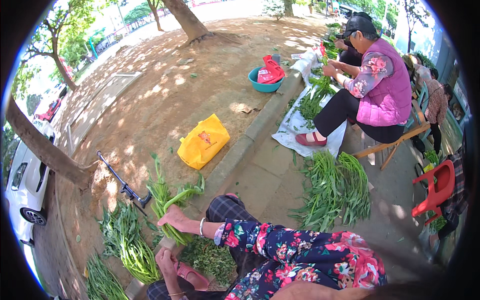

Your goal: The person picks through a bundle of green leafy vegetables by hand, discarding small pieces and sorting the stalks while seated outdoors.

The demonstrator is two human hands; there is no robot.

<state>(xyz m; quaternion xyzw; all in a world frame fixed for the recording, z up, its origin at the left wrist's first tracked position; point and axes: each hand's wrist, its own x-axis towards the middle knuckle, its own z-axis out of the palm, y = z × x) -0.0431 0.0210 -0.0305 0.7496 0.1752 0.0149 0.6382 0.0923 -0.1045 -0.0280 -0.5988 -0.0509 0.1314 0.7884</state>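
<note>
My right hand (pixel 175 220), with a silver bangle at its wrist, is closed around an upright bunch of water spinach (pixel 162 195). One thick stem of the bunch bends over to the right above the hand. Lower down, my left hand (pixel 166 261) has its fingers drawn together below the bunch's stem ends; whether anything is pinched in them cannot be told. Plucked leaves (pixel 210 258) lie in a heap on the ground between my feet, beside a pink slipper (pixel 192 275). Left of my hands lies a pile of water spinach (pixel 129 243) with its pale stems towards me.
A crutch (pixel 123 183) and a yellow bag (pixel 203 141) lie beyond the concrete kerb (pixel 240 150). More greens (pixel 326 191) are on the paving at right. A seated person (pixel 382 82) handles greens over a white sheet (pixel 333 135), near a teal basin (pixel 264 85).
</note>
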